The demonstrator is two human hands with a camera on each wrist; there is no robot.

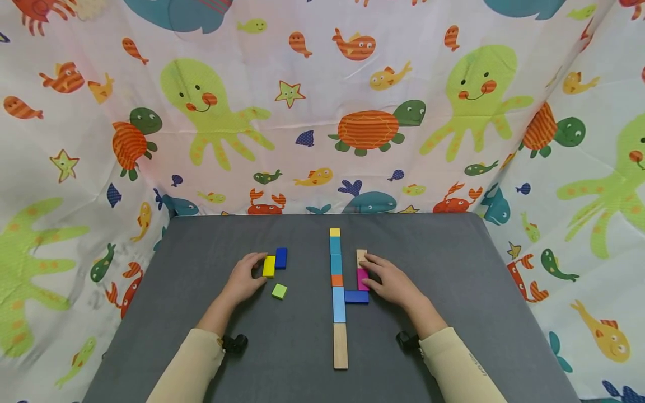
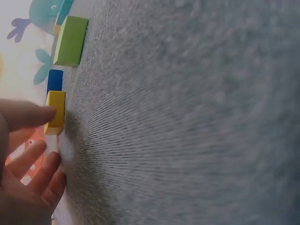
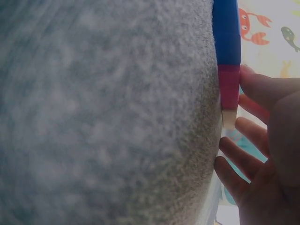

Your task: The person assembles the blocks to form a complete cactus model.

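At a yellow block, my left hand has its index finger by the far end and its thumb by the near end, pinching it lengthwise. A dark blue block stands against the yellow one, and a lime green block lies apart, nearer to me. Thumb and index finger of my right hand hold a magenta block at its sides; the other fingers are spread loosely in the right wrist view. The magenta block lies between a plain wood block and a sideways blue block.
A straight row of blocks runs away from me down the middle: a long wood block, a light blue block, an orange block, two teal blocks and a yellow one. A grey cloth covers the table.
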